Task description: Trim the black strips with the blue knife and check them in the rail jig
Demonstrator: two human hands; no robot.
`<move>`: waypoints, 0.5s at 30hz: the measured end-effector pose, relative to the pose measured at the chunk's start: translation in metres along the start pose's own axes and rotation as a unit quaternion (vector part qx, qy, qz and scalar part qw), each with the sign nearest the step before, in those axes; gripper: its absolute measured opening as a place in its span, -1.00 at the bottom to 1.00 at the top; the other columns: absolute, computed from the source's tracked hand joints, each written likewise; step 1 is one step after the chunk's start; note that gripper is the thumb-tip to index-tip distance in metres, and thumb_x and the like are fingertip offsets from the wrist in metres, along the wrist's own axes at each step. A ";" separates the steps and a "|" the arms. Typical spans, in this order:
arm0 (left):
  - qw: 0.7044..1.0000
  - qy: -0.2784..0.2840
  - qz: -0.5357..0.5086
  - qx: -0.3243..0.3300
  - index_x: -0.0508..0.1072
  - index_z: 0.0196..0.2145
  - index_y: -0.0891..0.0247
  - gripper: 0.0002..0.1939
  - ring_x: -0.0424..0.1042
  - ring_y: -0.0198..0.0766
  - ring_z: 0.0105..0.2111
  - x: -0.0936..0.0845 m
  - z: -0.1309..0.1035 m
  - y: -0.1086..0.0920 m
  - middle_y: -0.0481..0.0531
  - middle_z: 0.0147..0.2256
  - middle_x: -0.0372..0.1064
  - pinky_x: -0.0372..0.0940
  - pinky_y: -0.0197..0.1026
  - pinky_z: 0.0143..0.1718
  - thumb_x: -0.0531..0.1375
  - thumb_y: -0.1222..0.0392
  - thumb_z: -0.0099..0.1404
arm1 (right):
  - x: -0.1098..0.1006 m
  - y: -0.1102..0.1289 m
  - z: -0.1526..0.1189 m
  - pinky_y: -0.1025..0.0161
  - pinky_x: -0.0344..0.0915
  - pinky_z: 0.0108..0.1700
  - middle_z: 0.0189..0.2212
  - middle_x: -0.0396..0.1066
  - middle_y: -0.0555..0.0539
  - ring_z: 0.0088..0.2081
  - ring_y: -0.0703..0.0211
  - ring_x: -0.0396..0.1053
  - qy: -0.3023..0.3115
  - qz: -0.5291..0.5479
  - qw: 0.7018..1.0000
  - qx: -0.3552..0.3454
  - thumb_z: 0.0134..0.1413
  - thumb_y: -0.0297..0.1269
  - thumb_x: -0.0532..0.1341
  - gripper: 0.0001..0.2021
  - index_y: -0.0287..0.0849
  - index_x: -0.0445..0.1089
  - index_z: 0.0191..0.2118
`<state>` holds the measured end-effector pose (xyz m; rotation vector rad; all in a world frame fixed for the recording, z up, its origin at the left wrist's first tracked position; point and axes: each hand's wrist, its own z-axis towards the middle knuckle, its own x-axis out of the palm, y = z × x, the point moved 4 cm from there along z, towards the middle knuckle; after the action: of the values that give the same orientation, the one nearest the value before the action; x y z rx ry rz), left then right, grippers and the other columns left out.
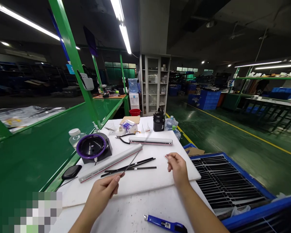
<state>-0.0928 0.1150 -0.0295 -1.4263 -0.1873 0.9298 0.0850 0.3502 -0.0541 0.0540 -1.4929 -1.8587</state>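
My left hand [103, 191] is closed in a pinch on the end of a thin dark strip [133, 160], which slants up and away to the right. My right hand [177, 166] is pinched round a small pale and red piece [166, 157], too small to name. Beneath them is a white foam sheet [155, 183]. Several black strips [145, 168] rest on it between the hands. A long white bar with a red line [111, 162] lies diagonally beyond my left hand. Farther back, a similar white bar [150, 141] lies crosswise.
A blue utility knife [165, 223] lies at the table's near side. Black-handled pliers [123, 139], a purple-rimmed black bowl device [91, 146], a lidded jar [75, 136] and a black flask [158, 120] stand around the foam. Right of the table, a blue crate [254, 179] holds many black strips.
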 end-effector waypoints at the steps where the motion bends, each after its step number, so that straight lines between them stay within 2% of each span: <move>1: 0.994 -0.045 0.070 0.067 0.56 -0.26 0.26 -0.65 0.22 -0.34 -0.65 -0.001 -0.002 -0.005 -0.09 -0.66 0.27 0.22 -0.28 -0.53 0.12 -0.05 0.30 | 0.005 -0.002 -0.002 0.42 0.20 -0.59 -0.44 0.29 -0.03 -0.59 0.29 0.20 0.023 0.007 1.000 0.016 0.05 -0.11 0.37 -0.63 -0.30 0.40 -0.15; 3: 0.957 -0.088 0.175 0.214 0.53 -0.15 0.22 -0.76 0.34 -0.32 -0.57 0.005 -0.008 -0.015 -0.06 -0.54 0.41 0.26 -0.30 -0.48 0.16 0.10 0.30 | 0.015 -0.006 -0.008 0.37 0.28 -0.54 -0.31 0.33 -0.12 -0.52 0.22 0.27 0.063 0.026 0.996 0.050 0.01 -0.14 0.40 -0.53 -0.29 0.39 -0.02; 5: 0.911 -0.085 0.229 0.332 0.49 -0.10 0.23 -0.77 0.34 -0.35 -0.57 0.014 -0.015 -0.022 -0.07 -0.53 0.41 0.23 -0.32 -0.48 0.16 0.24 0.31 | 0.021 -0.008 -0.012 0.35 0.31 -0.52 -0.26 0.33 -0.16 -0.48 0.18 0.29 0.094 0.048 0.991 0.078 0.03 -0.14 0.38 -0.54 -0.29 0.39 0.00; 6: 0.893 -0.081 0.248 0.366 0.47 -0.08 0.25 -0.77 0.30 -0.36 -0.60 0.018 -0.018 -0.024 -0.09 -0.56 0.37 0.20 -0.32 -0.50 0.15 0.29 0.31 | 0.023 -0.009 -0.013 0.34 0.31 -0.51 -0.25 0.33 -0.17 -0.47 0.18 0.29 0.109 0.060 0.988 0.089 0.05 -0.15 0.38 -0.55 -0.28 0.39 0.00; 8: 0.874 -0.072 0.275 0.395 0.43 -0.05 0.26 -0.74 0.20 -0.38 -0.64 0.022 -0.020 -0.026 -0.14 -0.61 0.26 0.13 -0.32 -0.55 0.14 0.35 0.31 | 0.024 -0.008 -0.014 0.33 0.32 -0.48 -0.23 0.32 -0.17 -0.44 0.17 0.29 0.135 0.084 0.982 0.101 0.05 -0.16 0.38 -0.53 -0.25 0.37 0.05; 10: 0.868 -0.059 0.286 0.402 0.42 -0.04 0.26 -0.73 0.15 -0.38 -0.65 0.024 -0.021 -0.028 -0.16 -0.63 0.20 0.09 -0.31 -0.57 0.13 0.36 0.31 | 0.023 -0.006 -0.014 0.32 0.32 -0.46 -0.21 0.31 -0.16 -0.42 0.16 0.30 0.157 0.104 0.977 0.099 0.06 -0.18 0.38 -0.50 -0.21 0.34 0.09; 15: 0.879 -0.032 0.277 0.387 0.44 -0.05 0.25 -0.75 0.15 -0.38 -0.66 0.023 -0.022 -0.028 -0.17 -0.65 0.16 0.09 -0.30 -0.59 0.12 0.32 0.32 | 0.022 0.001 -0.012 0.31 0.34 -0.43 -0.21 0.33 -0.15 -0.41 0.16 0.32 0.196 0.132 0.969 0.070 0.08 -0.23 0.40 -0.62 -0.18 0.41 0.01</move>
<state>-0.0516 0.1165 -0.0181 -0.6890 0.5320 1.3211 0.0752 0.3279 -0.0484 0.2616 -1.2809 -1.4317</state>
